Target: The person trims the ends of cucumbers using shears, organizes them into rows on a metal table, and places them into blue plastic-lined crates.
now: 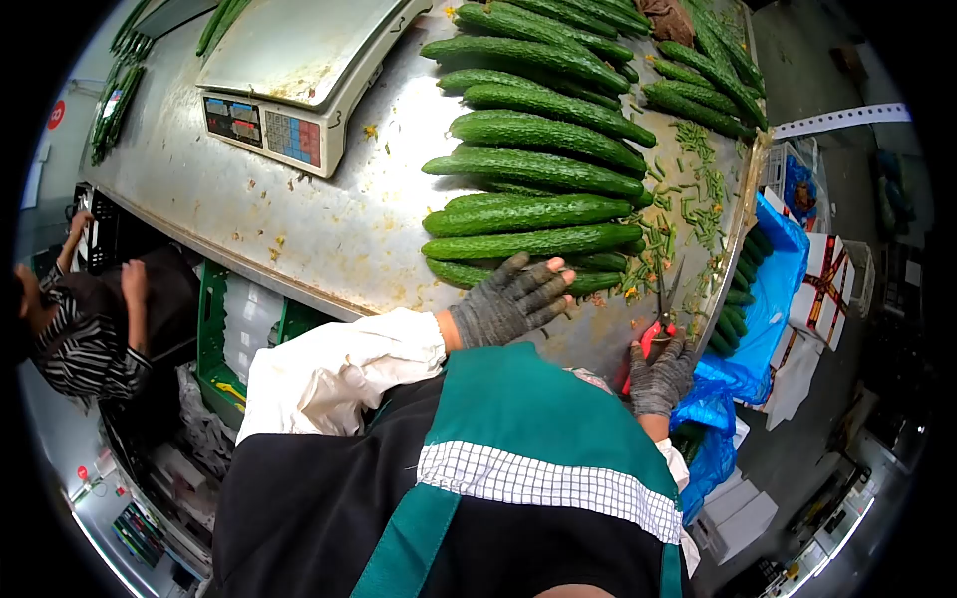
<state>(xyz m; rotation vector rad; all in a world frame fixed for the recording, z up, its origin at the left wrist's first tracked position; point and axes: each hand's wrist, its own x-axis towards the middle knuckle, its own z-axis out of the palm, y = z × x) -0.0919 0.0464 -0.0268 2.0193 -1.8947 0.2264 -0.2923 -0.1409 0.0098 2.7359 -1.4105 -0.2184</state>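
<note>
My left hand (513, 302), in a grey fingerless glove, lies spread over the nearest cucumbers of a long row, its fingers apart. The cucumbers (543, 210) are dark green and bumpy, lying side by side on the metal table. In my right hand (662, 375), also gloved, is a pair of scissors (655, 340) with red handles. Their dark blades are parted and point away from me, over the table's right edge area. Many cut green stem pieces (688, 209) are scattered between the cucumbers and that edge.
A digital scale (299, 60) stands at the table's (369, 219) back left. Beyond the right edge is a crate lined with blue plastic (788, 259), with cucumbers inside. Below the left edge sits a green crate (211, 334). Another person (100, 319) is at far left.
</note>
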